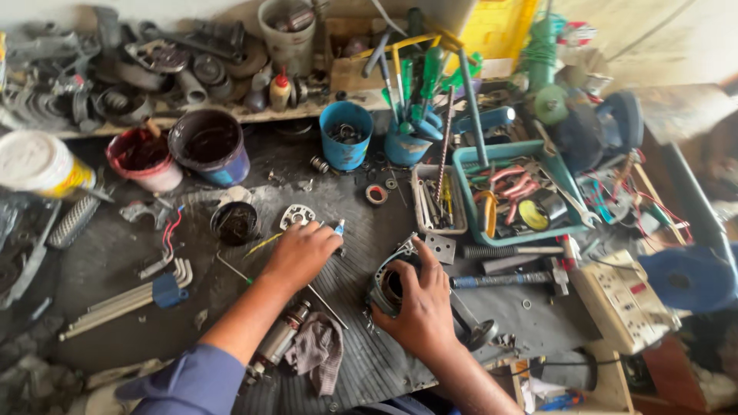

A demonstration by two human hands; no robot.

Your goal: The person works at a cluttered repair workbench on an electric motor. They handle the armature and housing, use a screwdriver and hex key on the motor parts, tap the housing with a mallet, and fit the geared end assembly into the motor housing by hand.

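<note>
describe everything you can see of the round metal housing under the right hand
The housing is a short, ring-shaped casing of dull grey metal, grimy, with a dark round opening showing brownish windings inside. It lies on the black ribbed mat, its opening facing up and to the left. The right hand grips it from above, fingers over its rim. A small square metal plate sits just beyond it.
</note>
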